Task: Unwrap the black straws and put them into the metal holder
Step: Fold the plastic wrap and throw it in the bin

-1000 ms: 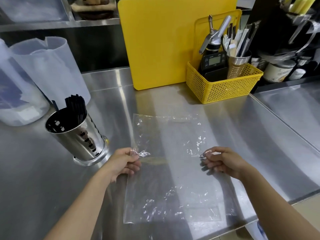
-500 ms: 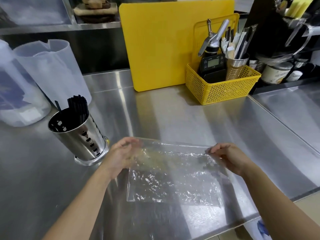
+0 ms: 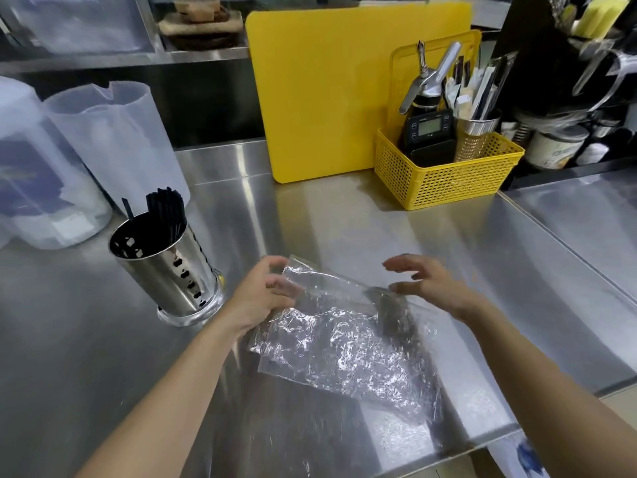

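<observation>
At far left the holder point(image 3: 165, 267) stands upright on the bench point(image 3: 69, 339), with the black straws point(image 3: 165, 210) already in it, leaning against its far rim. No straw shows anywhere else, so the unwrapping and loading look finished.

Just right of the holder, the left hand point(image 3: 260, 296) touches the left edge of the clear wrapper point(image 3: 341, 346). Its fingers are curled loosely round that edge, half closed; whether they truly pinch the film cannot be told.

The wrapper is what has changed. A second ago it lay flat and spread out, reaching well up the bench, each hand pinching a side. Half a second ago its far half had been folded toward the person. Now it is a smaller, crumpled, doubled sheet, turned at a slant, lying near the bench's front edge.

The right hand point(image 3: 425, 282) has let go: its fingers are spread open above the right corner, with only the lower fingers near the film, perhaps brushing it.

This reads as tidying: the empty wrapper is being folded for disposal, and what remains is likely to gather it and clear it away.
</observation>
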`<state>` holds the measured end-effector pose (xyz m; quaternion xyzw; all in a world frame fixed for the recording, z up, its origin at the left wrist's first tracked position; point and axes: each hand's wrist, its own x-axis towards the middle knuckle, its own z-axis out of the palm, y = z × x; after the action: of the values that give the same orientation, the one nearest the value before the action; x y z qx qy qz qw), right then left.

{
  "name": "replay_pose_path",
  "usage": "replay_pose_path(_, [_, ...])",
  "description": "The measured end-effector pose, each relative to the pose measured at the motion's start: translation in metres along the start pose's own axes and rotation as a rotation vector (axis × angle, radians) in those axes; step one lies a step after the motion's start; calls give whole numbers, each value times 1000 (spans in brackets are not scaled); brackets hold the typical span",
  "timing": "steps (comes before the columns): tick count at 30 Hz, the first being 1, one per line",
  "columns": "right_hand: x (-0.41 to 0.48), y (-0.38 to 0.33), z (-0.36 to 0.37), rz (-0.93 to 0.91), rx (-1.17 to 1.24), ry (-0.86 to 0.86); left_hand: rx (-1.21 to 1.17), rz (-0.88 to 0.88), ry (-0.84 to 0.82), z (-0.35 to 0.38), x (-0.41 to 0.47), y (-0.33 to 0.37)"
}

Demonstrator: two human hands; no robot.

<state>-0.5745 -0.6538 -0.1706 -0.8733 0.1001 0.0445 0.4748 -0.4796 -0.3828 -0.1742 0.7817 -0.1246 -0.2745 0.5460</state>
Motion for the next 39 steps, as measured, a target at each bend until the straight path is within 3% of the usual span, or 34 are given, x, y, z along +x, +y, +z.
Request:
replay_pose_path(3, [8, -13, 9, 83, 83, -215, -12, 82, -59, 1, 3, 8])
replay_pose_path(5, [11, -14, 12, 77, 86, -231, -31, 128, -52, -2, 5, 11])
replay_pose_path(8, [13, -6, 14, 33, 248, -77, -212, 134, 118, -14, 7, 6])
replay_pose_path(10, [13, 0, 13, 34, 455, 45, -373, 12, 200, -18, 6, -1])
replay_pose_path(14, [14, 2, 16, 22, 778, 166, -499, -230, -58, 1, 0, -17])
replay_pose_path(17, [14, 1, 24, 21, 903, 194, -510, -214, -119, 26, -3, -17])
replay_pose_path(22, [10, 4, 27, 71, 823, 163, -215, -74, 51, 41, 1, -6])
replay_pose_path(30, [5, 13, 17, 109, 662, 123, -279, -22, 71, 34, 3, -3])
replay_pose_path(34, [3, 15, 16, 123, 630, -23, -254, -10, 154, 31, 5, -5])
replay_pose_path(39, [2, 19, 13, 109, 608, -27, -147, 73, 91, 26, 3, -4])
